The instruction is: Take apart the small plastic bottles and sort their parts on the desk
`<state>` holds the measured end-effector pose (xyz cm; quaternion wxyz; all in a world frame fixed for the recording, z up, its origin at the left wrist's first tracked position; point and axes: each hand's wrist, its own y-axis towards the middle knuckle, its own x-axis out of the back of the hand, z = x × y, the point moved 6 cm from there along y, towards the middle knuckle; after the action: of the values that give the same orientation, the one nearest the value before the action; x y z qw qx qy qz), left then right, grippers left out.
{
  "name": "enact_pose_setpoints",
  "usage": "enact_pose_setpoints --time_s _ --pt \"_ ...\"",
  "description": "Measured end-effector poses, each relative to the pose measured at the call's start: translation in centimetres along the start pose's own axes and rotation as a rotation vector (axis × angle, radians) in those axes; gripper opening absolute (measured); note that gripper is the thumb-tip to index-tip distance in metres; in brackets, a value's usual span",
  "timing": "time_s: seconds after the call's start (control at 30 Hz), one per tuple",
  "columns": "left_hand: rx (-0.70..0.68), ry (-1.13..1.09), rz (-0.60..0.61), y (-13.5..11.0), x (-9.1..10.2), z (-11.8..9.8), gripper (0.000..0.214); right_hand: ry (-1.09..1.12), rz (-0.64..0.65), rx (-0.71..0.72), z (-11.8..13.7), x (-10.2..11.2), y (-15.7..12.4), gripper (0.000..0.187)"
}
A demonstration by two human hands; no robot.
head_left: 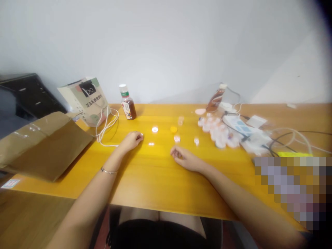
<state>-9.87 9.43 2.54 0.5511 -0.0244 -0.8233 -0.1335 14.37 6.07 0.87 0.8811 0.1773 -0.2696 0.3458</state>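
My left hand (133, 139) rests on the table, its fingers pinched together. A tiny pale bit shows at the fingertips, too small to name. Right of it lie a white ring-shaped disc (155, 129) and a yellow round piece (173, 129). My right hand (181, 158) lies on its side with loosely curled fingers, and nothing shows in them. Just beyond it are a small white patterned piece (176, 139) and a similar piece (196, 141). Farther back stands a small see-through orange-tinted piece (181, 120), blurred.
A brown cardboard box (46, 145), a paper bag (89, 100) and a white cable (107, 124) occupy the left. Behind stand a dark drink bottle (129, 105) and a brown bottle (215, 98). White round containers (220, 133) and tangled cables (293, 138) cover the right.
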Motion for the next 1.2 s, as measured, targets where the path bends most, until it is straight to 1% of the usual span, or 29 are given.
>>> enact_pose_setpoints --time_s 0.1,0.27,0.3,0.43,0.5,0.63,0.77,0.83,1.0,1.07,1.1,1.13,1.17,1.2 --pt "-0.011 -0.023 0.045 -0.5 0.3 0.1 0.014 -0.006 0.000 -0.002 0.0 0.0 0.0 0.012" --pt "-0.042 -0.103 0.184 -1.4 0.5 0.2 0.013 -0.009 -0.006 0.003 0.1 0.0 0.0 0.013" --pt "-0.042 -0.113 0.194 -1.5 0.6 0.3 0.014 -0.011 -0.005 0.000 0.0 0.0 0.0 0.013" --pt "-0.017 -0.126 0.132 -1.4 1.2 0.6 0.014 -0.012 0.010 -0.009 0.0 -0.1 0.0 0.012" --pt "0.002 -0.135 0.114 -1.3 1.2 0.7 0.014 -0.013 0.007 -0.006 0.0 0.0 0.0 0.012" --pt "0.010 -0.142 0.132 -1.1 0.7 0.6 0.013 -0.015 -0.007 -0.001 -0.1 0.0 0.0 0.012" --pt "0.032 -0.103 0.151 -1.0 0.5 0.4 0.015 -0.025 -0.004 0.008 -0.2 -0.1 0.1 0.012" --pt "0.036 -0.109 0.191 -1.1 0.6 0.3 0.017 -0.033 -0.003 0.013 -0.2 -0.1 0.1 0.012" --pt "0.004 -0.219 0.382 -2.1 0.5 0.0 0.017 -0.039 -0.003 0.011 -0.1 0.0 0.1 0.012" --pt "0.002 -0.261 0.433 -2.5 0.6 -0.1 0.018 -0.036 0.004 0.009 -0.2 -0.1 0.1 0.012" --pt "0.002 -0.281 0.437 -2.5 0.7 -0.2 0.020 -0.035 0.007 0.009 -0.2 -0.1 0.1 0.012" --pt "0.004 -0.298 0.417 -2.5 0.8 -0.2 0.021 -0.033 0.008 0.010 -0.2 -0.1 0.1 0.011" --pt "0.013 -0.306 0.365 -2.3 1.1 -0.1 0.022 -0.033 0.008 0.011 -0.2 -0.1 0.1 0.011" --pt "0.030 -0.301 0.288 -2.0 1.4 0.1 0.023 -0.034 0.007 0.011 -0.2 -0.1 0.1 0.011"
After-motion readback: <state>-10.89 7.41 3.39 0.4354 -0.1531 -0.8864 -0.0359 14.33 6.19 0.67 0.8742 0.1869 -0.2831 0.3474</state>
